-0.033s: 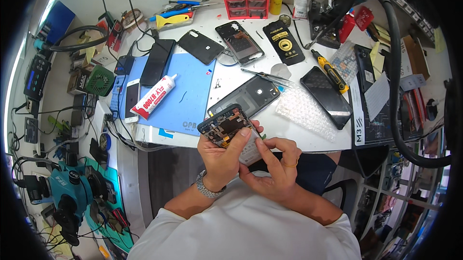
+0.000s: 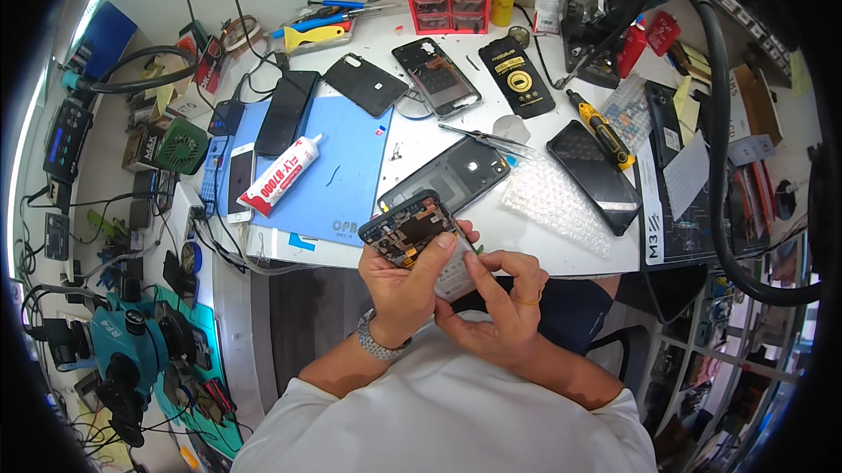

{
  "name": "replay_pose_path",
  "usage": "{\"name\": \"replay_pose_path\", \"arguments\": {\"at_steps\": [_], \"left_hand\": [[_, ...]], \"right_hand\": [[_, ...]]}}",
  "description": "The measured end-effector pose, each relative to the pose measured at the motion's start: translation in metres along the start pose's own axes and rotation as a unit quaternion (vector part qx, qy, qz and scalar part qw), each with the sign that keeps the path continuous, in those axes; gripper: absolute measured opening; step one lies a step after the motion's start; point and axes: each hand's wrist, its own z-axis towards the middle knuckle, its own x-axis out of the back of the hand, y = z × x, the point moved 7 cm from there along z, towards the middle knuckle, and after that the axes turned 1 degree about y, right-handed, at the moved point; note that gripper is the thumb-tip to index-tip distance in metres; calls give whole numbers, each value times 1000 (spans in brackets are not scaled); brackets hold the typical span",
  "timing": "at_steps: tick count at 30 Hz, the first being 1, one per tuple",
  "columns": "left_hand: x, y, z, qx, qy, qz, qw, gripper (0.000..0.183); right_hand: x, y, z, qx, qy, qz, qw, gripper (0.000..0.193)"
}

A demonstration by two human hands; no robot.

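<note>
My left hand is closed around an opened smartphone above the near edge of the table. Its back is off, so the dark circuit board shows at the upper end and a silver-grey battery at the lower end. The left thumb lies flat across the phone near the top of the battery. My right hand grips the lower end, index finger on the battery's right side and thumb at the bottom corner. Just beyond lies a dark phone back cover, with tweezers past it. The phone's underside is hidden.
A blue mat carries a white-and-red glue tube and a white phone. Bubble wrap, a dark phone and a yellow screwdriver lie right. A thick black hose arches there; a teal microscope stands lower left.
</note>
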Motion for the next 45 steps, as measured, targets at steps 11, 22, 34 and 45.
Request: {"name": "replay_pose_path", "arguments": {"at_steps": [11, 22, 34, 45], "left_hand": [[5, -5, 6, 5, -12, 18, 1000, 29], [11, -9, 16, 60, 55, -82, 993, 26], [37, 17, 21, 37, -105, -85, 990, 69], [96, 48, -5, 35, -85, -123, 988, 96]], "right_hand": [[-5, 4, 2, 8, -5, -8, 1000, 79], [-18, 5, 4, -6, -77, -31, 997, 78], [-37, 4, 25, -88, -130, 182, 971, 89], [-90, -24, 41, -192, -273, 411, 849, 92]]}}
